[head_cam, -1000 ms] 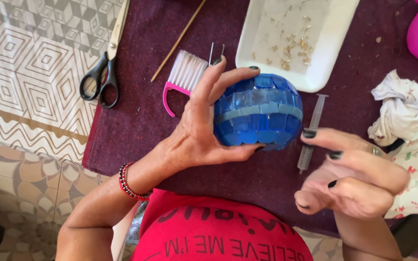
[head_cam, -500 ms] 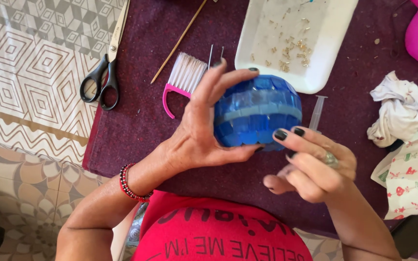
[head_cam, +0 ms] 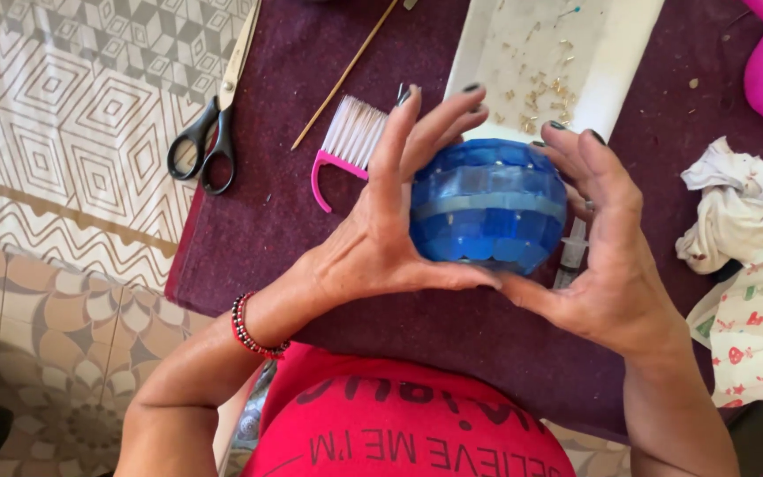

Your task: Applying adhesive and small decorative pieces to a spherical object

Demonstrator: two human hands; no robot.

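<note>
Item: round blue mosaic-tiled glass ball (head_cam: 487, 205), held above the dark purple cloth-covered table (head_cam: 311, 238). My left hand (head_cam: 381, 238) clamps its left side, fingers over the top; my right hand (head_cam: 611, 265) cups its right side, thumbs meeting beneath. The pale tile band runs crosswise between my palms (both hands equally near). Beyond my left fingers: pink-handled white-bristled brush (head_cam: 346, 141). Farther left: black-handled scissors (head_cam: 209, 132). Beyond my right fingers: white rectangular tray (head_cam: 487, 53).
</note>
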